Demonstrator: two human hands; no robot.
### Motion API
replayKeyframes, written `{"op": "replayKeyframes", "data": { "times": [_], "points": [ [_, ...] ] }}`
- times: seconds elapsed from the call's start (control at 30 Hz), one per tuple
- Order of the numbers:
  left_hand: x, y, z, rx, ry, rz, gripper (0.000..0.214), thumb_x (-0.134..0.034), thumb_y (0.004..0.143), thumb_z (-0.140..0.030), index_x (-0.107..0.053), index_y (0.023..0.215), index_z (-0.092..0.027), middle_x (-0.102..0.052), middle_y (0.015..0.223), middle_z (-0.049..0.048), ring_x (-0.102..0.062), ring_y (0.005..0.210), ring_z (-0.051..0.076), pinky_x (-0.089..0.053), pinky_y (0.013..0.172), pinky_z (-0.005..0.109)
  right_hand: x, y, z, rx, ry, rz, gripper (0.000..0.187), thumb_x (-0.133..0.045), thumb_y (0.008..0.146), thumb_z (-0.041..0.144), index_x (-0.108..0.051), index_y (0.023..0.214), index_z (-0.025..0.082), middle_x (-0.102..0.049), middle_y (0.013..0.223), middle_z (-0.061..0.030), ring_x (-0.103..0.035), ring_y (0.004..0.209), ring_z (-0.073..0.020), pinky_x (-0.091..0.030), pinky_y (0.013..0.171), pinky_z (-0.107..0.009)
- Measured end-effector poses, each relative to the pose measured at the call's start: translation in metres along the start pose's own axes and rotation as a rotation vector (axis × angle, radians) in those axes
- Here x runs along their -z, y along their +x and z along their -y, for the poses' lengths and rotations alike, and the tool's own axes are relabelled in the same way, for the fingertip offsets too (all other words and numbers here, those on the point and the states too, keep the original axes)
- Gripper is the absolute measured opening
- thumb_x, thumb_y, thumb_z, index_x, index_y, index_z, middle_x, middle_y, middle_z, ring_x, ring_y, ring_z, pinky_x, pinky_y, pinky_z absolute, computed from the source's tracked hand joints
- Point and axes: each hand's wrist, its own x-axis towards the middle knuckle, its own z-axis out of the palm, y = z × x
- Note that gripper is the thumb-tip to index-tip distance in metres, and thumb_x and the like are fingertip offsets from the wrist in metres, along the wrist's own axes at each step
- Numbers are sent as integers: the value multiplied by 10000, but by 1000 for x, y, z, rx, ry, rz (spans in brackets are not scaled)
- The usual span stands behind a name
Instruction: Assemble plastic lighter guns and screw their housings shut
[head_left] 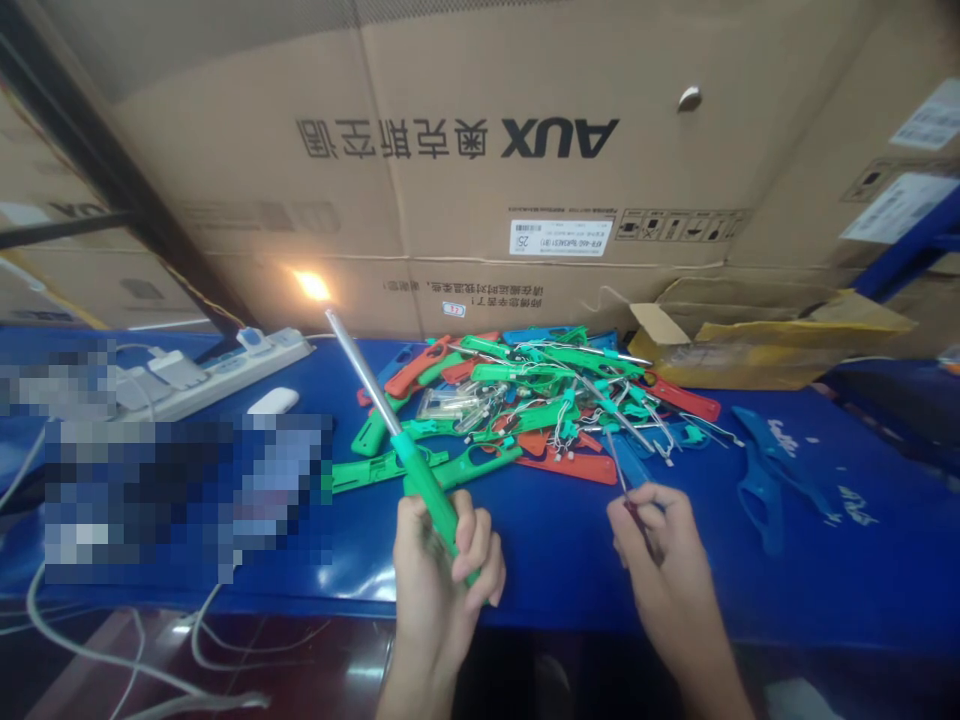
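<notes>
My left hand [448, 560] is wrapped round a green long-necked lighter [427, 490]. Its metal barrel tilts up and to the left, and a flame [311, 285] burns at the tip. In my right hand [664, 540] is a thin screwdriver [636, 515] with a dark red handle, its metal shaft pointing up toward the pile. Beyond both hands lies a heap of lighter parts: green shell halves [480, 462], red shell halves [574, 468], metal barrels with white wires [622, 415] and clear fuel tanks [457, 403].
A blue cover [525, 560] lies over the table. At the back right stands an open yellow-taped box [757, 355]; blue shell halves [765, 490] lie before it. A large cardboard carton [450, 200] rises behind. On the left are a power strip [217, 385], a white device [273, 401] and cables [112, 650].
</notes>
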Motion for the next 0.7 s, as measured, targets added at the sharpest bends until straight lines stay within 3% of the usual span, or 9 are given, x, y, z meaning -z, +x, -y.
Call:
{"op": "replayKeyframes", "data": {
  "times": [0.1, 0.17, 0.27, 0.37, 0.47, 0.53, 0.6, 0.7],
  "points": [
    [-8, -1, 4, -31, 42, -2, 546, -498, 950, -580, -508, 566, -191, -348, 465, -64, -338, 329, 103, -408, 418, 263, 3, -2, 4, -28, -62, 109, 419, -687, 885, 518, -584, 1164, 223, -475, 555, 86, -447, 442, -119, -389, 419, -220],
    [-12, -2, 8, -51, 87, 3, 536, -493, 976, -596, -594, 670, -169, -465, 534, -33, -460, 397, 127, -464, 504, 283, 4, -4, 8, -9, -109, 232, 417, -600, 941, 539, -663, 1193, 212, -503, 547, 60, -477, 454, -131, -391, 428, -226],
    [-12, -1, 16, -122, 193, -33, 464, -535, 989, -575, -704, 895, -153, -685, 811, 58, -677, 738, 213, -538, 723, 316, -1, -12, 17, 56, -161, 320, 443, -464, 1010, 541, -755, 1135, 231, -588, 594, 9, -546, 501, -150, -446, 477, -236],
    [-6, 1, 24, -234, 338, -69, 445, -583, 978, -573, -740, 1070, -168, -707, 1220, 106, -625, 1174, 270, -493, 966, 318, -16, -24, 26, 112, -166, 365, 441, -464, 1014, 523, -769, 1175, 249, -621, 617, -7, -630, 592, -181, -533, 580, -255],
    [-3, -1, 29, -227, 468, -65, 464, -580, 979, -579, -740, 1178, -191, -638, 1397, 107, -521, 1340, 292, -395, 1113, 336, -31, -30, 29, 113, -55, 378, 377, -572, 970, 495, -768, 1166, 240, -748, 857, -50, -721, 787, -206, -593, 716, -270],
    [-3, -5, 29, -194, 548, -37, 474, -602, 971, -568, -724, 1250, -205, -618, 1431, 106, -465, 1401, 296, -319, 1177, 347, -30, -26, 26, 73, -3, 296, 354, -638, 925, 499, -775, 1110, 230, -774, 937, -59, -724, 768, -199, -594, 672, -259],
    [-4, -10, 27, -138, 625, 50, 492, -618, 969, -550, -681, 1341, -233, -608, 1448, 103, -463, 1405, 298, -304, 1187, 369, -14, -12, 18, 22, -25, 107, 364, -667, 891, 528, -776, 1057, 223, -771, 861, -52, -675, 635, -171, -547, 538, -237],
    [-6, -16, 21, -32, 709, 243, 493, -614, 982, -512, -627, 1407, -264, -615, 1433, 123, -568, 1275, 306, -407, 1095, 427, 42, 18, 12, 2, -128, -288, 394, -688, 872, 565, -760, 1050, 221, -763, 872, -71, -618, 587, -142, -493, 489, -230]
  ]
}}
